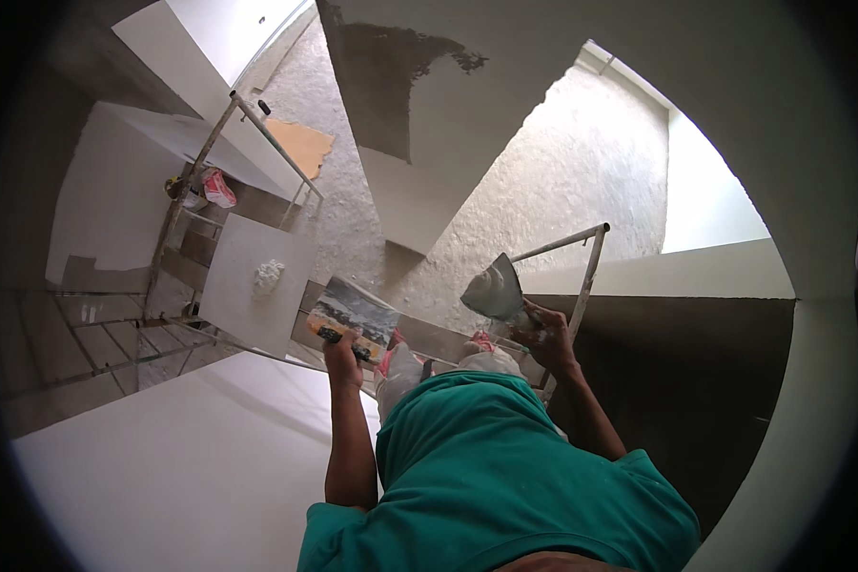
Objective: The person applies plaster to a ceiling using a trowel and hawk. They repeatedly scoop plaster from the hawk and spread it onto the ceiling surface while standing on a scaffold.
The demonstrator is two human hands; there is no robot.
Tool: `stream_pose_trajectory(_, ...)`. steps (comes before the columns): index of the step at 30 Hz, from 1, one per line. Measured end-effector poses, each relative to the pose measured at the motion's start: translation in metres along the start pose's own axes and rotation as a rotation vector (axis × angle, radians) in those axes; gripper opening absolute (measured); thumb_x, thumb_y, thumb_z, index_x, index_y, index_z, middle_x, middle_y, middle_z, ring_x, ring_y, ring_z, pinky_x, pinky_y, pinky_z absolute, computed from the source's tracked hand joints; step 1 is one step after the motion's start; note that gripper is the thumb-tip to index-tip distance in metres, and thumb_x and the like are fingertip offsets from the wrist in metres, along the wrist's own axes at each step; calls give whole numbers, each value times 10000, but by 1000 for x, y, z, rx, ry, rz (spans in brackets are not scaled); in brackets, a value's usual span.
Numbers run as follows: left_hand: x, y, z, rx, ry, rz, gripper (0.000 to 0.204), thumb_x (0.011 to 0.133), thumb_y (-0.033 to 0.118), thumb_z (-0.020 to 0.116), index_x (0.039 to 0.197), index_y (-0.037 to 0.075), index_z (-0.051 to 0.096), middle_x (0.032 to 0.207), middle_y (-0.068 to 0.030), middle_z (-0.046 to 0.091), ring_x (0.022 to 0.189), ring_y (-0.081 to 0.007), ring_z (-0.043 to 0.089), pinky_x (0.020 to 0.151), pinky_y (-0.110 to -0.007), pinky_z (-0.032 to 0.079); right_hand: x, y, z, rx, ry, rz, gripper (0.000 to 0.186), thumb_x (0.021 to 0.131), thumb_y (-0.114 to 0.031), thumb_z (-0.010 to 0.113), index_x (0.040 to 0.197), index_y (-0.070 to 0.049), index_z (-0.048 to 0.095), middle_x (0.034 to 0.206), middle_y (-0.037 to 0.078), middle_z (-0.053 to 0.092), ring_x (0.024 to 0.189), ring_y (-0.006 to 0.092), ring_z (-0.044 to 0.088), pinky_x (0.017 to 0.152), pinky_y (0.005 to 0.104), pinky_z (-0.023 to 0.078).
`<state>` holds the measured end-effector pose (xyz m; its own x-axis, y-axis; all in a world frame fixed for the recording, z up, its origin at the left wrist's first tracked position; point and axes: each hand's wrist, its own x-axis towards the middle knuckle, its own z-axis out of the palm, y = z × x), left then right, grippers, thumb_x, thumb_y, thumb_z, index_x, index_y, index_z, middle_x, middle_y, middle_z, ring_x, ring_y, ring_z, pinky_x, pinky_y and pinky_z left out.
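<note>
Trowel (360, 310), rectangular, smeared — left grip (343, 355) clasping it; flared scraper (494, 291) — right grip (547, 339) clasping.

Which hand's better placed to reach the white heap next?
Likely the left hand: holding a rectangular metal trowel, it appears nearer the lumpy white heap on the square pale board. The right hand, holding a triangular grey scraper, appears farther.

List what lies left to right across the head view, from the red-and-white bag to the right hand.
Red-and-white bag, white lump, left hand, broad-bladed scraper, right hand.
</note>
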<state>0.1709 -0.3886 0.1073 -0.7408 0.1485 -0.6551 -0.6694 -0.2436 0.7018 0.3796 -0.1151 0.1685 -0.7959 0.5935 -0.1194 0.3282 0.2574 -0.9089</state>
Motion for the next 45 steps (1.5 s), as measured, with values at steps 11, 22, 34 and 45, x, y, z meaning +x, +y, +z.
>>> stream_pose_trajectory(11, -24, 88, 5, -385, -197, -103, 437, 755, -6, 585, 1178, 13, 477, 1012, -85, 570, 921, -209, 593, 851, -362, 487, 72, -66, 130, -23, 34, -255, 526, 759, 21, 667, 1244, 70, 470, 1013, 174, 597, 836, 186, 594, 733, 286, 493)
stream_pose_trajectory(22, -56, 101, 53, -533, -272, -23, 416, 754, 13, 573, 1156, 17, 470, 988, -81, 552, 907, -201, 583, 820, -363, 502, 112, -95, 144, -264, -19, -833, 788, 527, 150, 556, 1278, -88, 523, 979, 125, 593, 827, 302, 602, 690, 379, 515)
stream_pose_trajectory(34, -53, 132, 53, -452, -196, 429, 485, 755, -74, 616, 1202, 20, 453, 1047, -88, 549, 965, -183, 568, 867, -322, 482, 118, -77, 99, -72, -154, -352, 500, 748, 3, 687, 1231, -17, 558, 862, 112, 635, 717, 157, 622, 647, 268, 508)
stream_pose_trajectory(45, -26, 122, 38, 688, -381, 1066, 388, 753, 20, 637, 1140, 10, 614, 1175, -188, 599, 1064, -310, 603, 906, -368, 478, 146, -140, 106, -277, -536, -220, 531, 679, -85, 718, 1194, -40, 595, 742, 192, 639, 615, 232, 622, 643, 327, 495)
